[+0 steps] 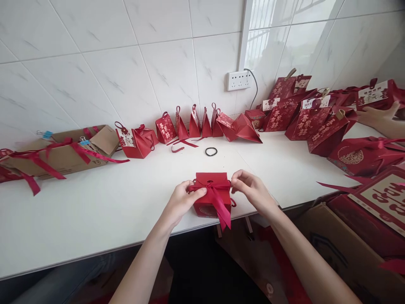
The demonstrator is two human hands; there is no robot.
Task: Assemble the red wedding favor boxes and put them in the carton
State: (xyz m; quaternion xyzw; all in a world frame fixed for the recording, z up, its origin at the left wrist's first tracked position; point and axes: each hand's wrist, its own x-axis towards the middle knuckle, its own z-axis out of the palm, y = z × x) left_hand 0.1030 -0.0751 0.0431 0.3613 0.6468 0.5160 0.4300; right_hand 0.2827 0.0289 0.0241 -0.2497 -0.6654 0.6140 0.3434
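Note:
A small red gift box [202, 208] stands upright at the table's front edge, its flap folded down at the top. Around its upper part runs a dark pink ribbon [222, 208], knotted at the front with its tails hanging over the edge. My left hand [184, 199] grips the box's left side, the thumb pressing on the ribbon beside the knot. At the right corner, the fingertips of my right hand [251, 188] are pinched together at the ribbon's end; part of the pinch is hidden. A red cord loop [233, 202] sticks out below them.
Behind the box lies a black ring band [211, 151]. Red gift boxes [166, 128] line the tiled wall, with more grouped right [308, 122]. A cardboard box [63, 158] draped with ribbons stands left. Another person's hand [376, 120] is far right. A carton [335, 249] sits lower right.

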